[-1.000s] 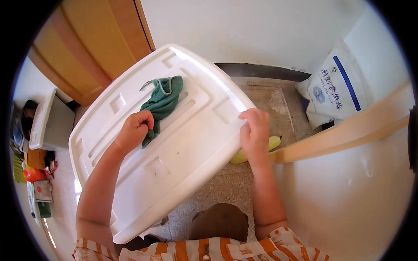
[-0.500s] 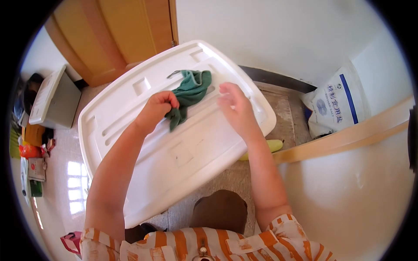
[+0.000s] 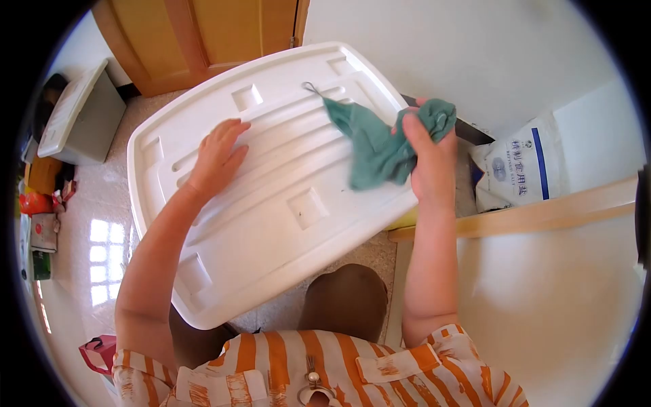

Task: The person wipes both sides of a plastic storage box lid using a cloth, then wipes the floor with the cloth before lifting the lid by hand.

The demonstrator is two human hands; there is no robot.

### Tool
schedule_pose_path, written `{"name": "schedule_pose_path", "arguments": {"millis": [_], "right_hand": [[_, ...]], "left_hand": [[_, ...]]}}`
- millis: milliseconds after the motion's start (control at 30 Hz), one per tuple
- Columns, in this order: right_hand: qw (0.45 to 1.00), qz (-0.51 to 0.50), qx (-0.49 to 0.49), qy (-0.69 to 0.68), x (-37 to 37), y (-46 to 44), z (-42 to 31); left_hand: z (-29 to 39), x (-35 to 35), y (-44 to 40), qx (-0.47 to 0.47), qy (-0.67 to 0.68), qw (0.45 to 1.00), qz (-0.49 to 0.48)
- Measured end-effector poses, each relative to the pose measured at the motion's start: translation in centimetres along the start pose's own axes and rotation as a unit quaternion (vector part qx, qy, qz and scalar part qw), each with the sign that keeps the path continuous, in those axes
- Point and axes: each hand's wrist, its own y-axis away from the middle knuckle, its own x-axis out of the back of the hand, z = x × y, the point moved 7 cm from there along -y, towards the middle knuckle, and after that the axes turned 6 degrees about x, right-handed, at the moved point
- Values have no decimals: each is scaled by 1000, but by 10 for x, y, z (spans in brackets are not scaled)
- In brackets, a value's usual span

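Two hands, one cloth (image 3: pixel 373 146) and one white lid (image 3: pixel 261 251) take up the middle; around them are one sack (image 3: pixel 521 166), one door (image 3: pixel 224 37), one box (image 3: pixel 88 119) and one red bag (image 3: pixel 100 353).

The door's top is cut off, beyond the left hand (image 3: pixel 218 161). The sack, out to the right of the right hand (image 3: pixel 435 157), has its lower end hidden by a wooden edge (image 3: pixel 529 220). The box is well to the left of the left hand; the bag is on that side too, nearer the body. The cloth's lower edge is blurred.

The right hand pinches the bunched cloth, thumb in front, most fingers hidden behind it. From there the cloth trails leftward over the lid, its loop pointing away from the body. The left hand is bare, fingers extended, thumb apart, over the lid; whether it touches I cannot tell.
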Motion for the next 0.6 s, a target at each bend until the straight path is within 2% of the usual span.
{"name": "schedule_pose_path", "arguments": {"millis": [33,100,167,233,367,400,433,600], "right_hand": [[1000,-3,0,3,-5,10,-3],[971,-223,-16,89,-49,42,4],[921,-295,71,244,-85,75,4],[767,-441,211,415,-100,106,40],[775,-399,216,441,-66,96,69],[773,-393,183,463,-59,89,71],[770,-386,150,485,-52,85,73],[743,-347,154,551,-25,71,61]], "left_hand": [[9,2,2,2,3,1000,3],[27,-6,10,10,-105,993,-52],[27,-10,12,7,-135,987,-84],[25,-9,11,8,-140,987,-80],[25,-11,9,14,-155,984,-91],[26,-10,10,16,-155,984,-90],[26,-10,11,17,-155,984,-87],[26,-10,12,18,-148,985,-90]]}}
